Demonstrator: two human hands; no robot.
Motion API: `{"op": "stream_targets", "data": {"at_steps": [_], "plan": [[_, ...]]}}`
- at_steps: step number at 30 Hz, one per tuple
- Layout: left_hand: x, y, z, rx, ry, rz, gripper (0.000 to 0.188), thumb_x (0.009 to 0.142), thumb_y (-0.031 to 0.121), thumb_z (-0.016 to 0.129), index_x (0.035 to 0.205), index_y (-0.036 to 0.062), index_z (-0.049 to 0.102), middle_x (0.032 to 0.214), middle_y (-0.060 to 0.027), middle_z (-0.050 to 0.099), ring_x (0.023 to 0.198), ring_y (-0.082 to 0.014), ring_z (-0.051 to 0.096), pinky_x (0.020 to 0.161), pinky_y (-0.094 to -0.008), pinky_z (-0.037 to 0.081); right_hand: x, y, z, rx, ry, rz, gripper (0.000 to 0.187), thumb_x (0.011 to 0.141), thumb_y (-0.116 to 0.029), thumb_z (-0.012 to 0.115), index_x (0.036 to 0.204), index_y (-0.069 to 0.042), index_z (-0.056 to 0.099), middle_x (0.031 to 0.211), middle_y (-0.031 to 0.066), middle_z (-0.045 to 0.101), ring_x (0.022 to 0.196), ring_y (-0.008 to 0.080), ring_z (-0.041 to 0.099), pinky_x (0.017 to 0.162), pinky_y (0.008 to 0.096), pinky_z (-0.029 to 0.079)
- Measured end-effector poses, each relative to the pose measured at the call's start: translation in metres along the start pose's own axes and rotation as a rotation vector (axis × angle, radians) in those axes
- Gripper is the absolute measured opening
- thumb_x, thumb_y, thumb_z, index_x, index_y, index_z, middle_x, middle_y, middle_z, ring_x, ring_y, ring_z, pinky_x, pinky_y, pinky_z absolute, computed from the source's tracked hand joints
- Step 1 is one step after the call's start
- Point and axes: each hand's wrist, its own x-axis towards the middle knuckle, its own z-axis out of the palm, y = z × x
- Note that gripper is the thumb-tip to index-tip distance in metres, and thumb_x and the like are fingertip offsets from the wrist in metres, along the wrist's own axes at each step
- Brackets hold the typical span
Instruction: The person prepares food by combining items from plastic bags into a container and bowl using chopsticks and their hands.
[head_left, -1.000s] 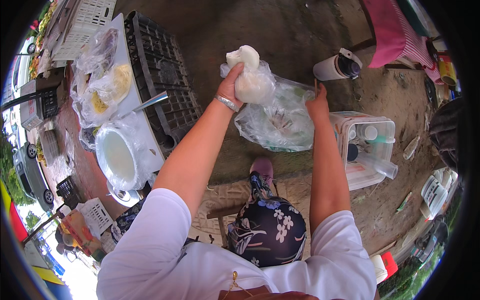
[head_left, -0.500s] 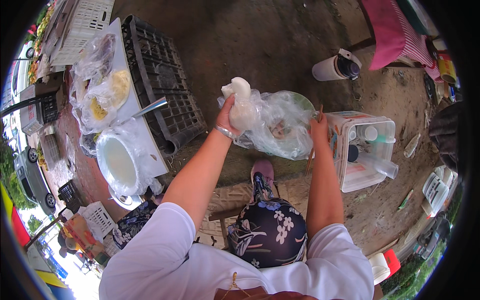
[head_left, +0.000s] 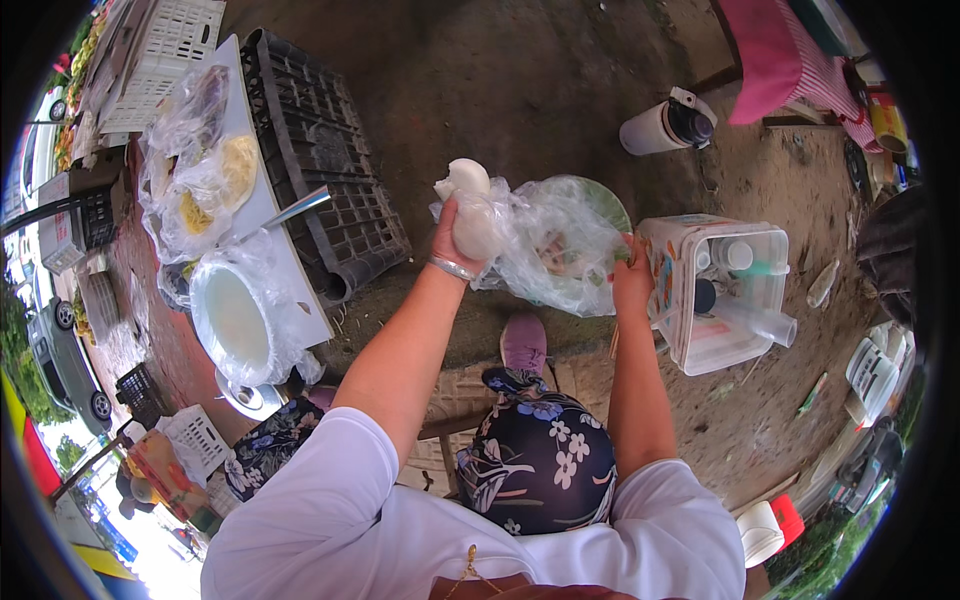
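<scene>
Gripping a white, lumpy bundle (head_left: pixel 470 208) wrapped in thin film, the left hand (head_left: pixel 455 240) is closed firmly around it, a metal bangle (head_left: pixel 452 268) worn at the wrist. The bundle is held up just left of a crumpled clear plastic bag (head_left: pixel 555 240), which it touches. The right hand (head_left: pixel 632 280) is clenched on the right edge of that bag (what lies inside is blurred, though a green round rim (head_left: pixel 608 200) shows at its top). Just right of the bag, a clear plastic storage box (head_left: pixel 715 290) is set on the dirt ground, with bottles and cups lying inside. Well left of the bag, a black plastic crate (head_left: pixel 325 160) is seen, and beside it a white board carrying a plastic-lined white bowl (head_left: pixel 235 315) and bagged food (head_left: pixel 200 170). Beyond the bag, a white flask with a dark lid (head_left: pixel 662 124) lies on its side.
</scene>
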Motion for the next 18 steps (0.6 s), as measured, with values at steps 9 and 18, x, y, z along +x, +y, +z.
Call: {"op": "stream_targets", "data": {"at_steps": [9,18], "plan": [[-0.003,0.002,0.001,-0.026,0.027,-0.02,0.047,0.073,0.043,0.066,0.109,0.015,0.056,0.101,-0.0042,0.062,0.095,-0.0226,0.059,0.087,-0.04,0.046,-0.031,0.009,-0.016,-0.192,-0.037,-0.011,0.033,0.074,-0.002,0.049,0.106,-0.005,0.054,0.096,0.0102,0.059,0.073,0.0221,0.058,0.067,0.0298,0.046],[0.001,-0.003,0.008,0.01,0.007,-0.048,0.042,0.074,0.039,0.066,0.107,0.0144,0.056,0.098,-0.0036,0.063,0.092,-0.022,0.06,0.084,-0.0389,0.048,-0.054,-0.014,-0.025,-0.412,0.043,-0.301,0.046,0.073,0.0,0.046,0.118,-0.008,0.05,0.123,0.0175,0.047,0.112,0.0341,0.046,0.091,0.039,0.039]]}}
